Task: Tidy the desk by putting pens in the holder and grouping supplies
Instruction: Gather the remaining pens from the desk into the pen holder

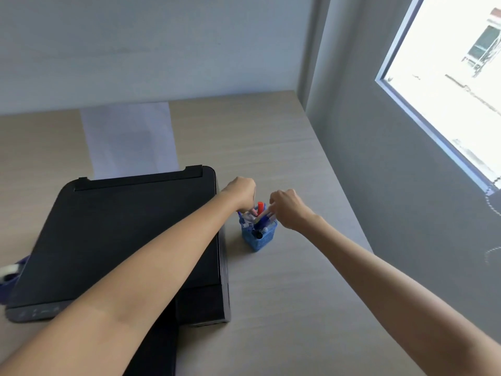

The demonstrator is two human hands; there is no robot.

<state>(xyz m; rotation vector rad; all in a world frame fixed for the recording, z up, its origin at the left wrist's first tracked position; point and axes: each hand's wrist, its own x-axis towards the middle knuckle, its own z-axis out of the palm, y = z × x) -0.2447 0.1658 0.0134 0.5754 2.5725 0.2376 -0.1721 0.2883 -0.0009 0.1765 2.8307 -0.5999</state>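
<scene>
Head view, holder: a blue mesh holder (260, 236) stands on the bench (284, 280) just right of a black printer (122, 240), packed with pens (259, 219), one red-capped.
Head view, left hand: the left hand (240, 192) reaches over the printer's corner to the holder's far-left rim, fingers curled down among the pen tops; whether they pinch a pen I cannot tell.
Head view, right hand: the right hand (288, 208) sits at the holder's right rim, fingers (272, 203) closed on the upper end of a blue pen that leans into the holder.
Step in hand: likely seating the last pens.
Doing it well: steady the holder at its rim, slide the blue pen down between its neighbours, and avoid tipping the light mesh.
Hidden or unclear: both palms face away, fingertips are blurred; a tape dispenser (9, 272) is cut off at the left edge; a paper sheet (130, 139) lies behind the printer, its near edge hidden by the printer.
</scene>
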